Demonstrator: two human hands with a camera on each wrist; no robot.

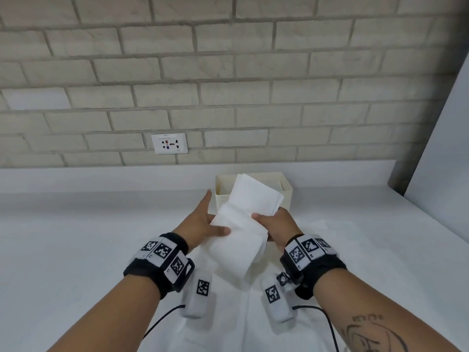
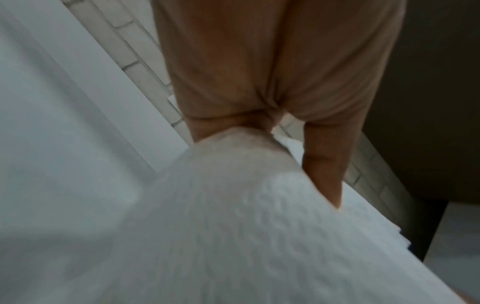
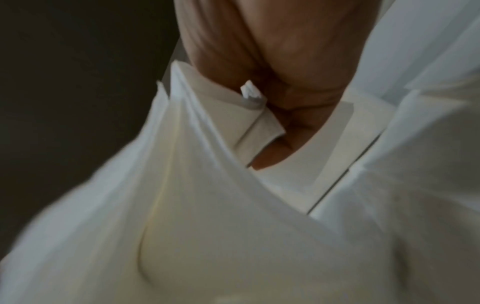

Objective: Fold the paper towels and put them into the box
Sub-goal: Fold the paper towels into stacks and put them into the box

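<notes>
2 hands, left hand and right hand, both grasping 1 folded paper towel stack, 1 box behind

Fingers on paper towels

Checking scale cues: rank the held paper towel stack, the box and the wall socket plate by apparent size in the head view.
1. Paper towel stack, largest, though nearest the camera.
2. Box, partly hidden behind the stack.
3. Wall socket plate, smallest, and farthest away.

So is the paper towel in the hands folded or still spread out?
Folded, not yet boxed: the paper towel is doubled over between both hands, held above the counter before the box.
</notes>
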